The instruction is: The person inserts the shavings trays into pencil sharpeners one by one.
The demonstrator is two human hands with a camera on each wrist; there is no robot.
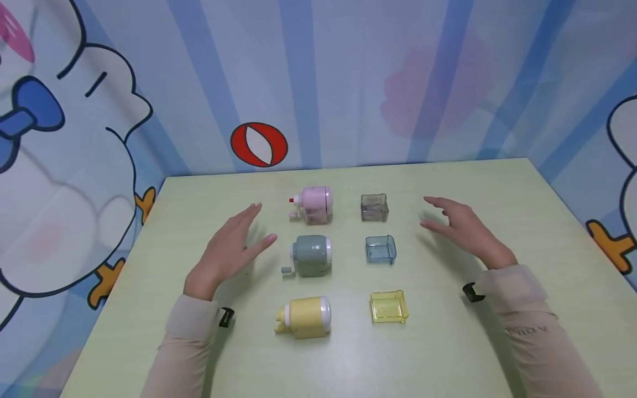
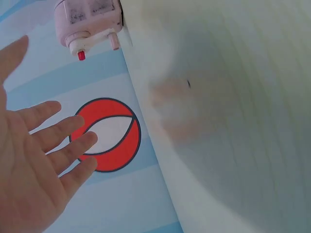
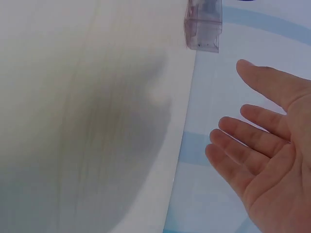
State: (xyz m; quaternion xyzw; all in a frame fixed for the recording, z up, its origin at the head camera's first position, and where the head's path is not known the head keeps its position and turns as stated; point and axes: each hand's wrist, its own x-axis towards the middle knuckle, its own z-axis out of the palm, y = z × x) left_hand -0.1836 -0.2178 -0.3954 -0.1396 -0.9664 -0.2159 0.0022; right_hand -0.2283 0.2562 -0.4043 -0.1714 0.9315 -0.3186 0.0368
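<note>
My left hand (image 1: 230,249) hovers over the table with straight, spread fingers, left of three crank pencil sharpeners. The pink sharpener (image 1: 316,204) lies at the back, a grey-green sharpener (image 1: 312,256) in the middle and a yellow sharpener (image 1: 307,317) in front, cranks to the left. To their right stand three see-through shavings bins: a smoky grey bin (image 1: 374,207), a blue bin (image 1: 380,249) and a yellow bin (image 1: 389,307). Beyond these, my right hand (image 1: 463,229) is held with fingers extended, touching nothing. Both palms face inward; in the right wrist view the grey bin (image 3: 204,26) is above the thumb.
The pale wooden table (image 1: 348,365) ends at a striped blue backdrop (image 1: 343,83) printed with cartoon figures and a red ball (image 1: 259,145). Black wrist straps (image 1: 226,317) stick out at both sleeves.
</note>
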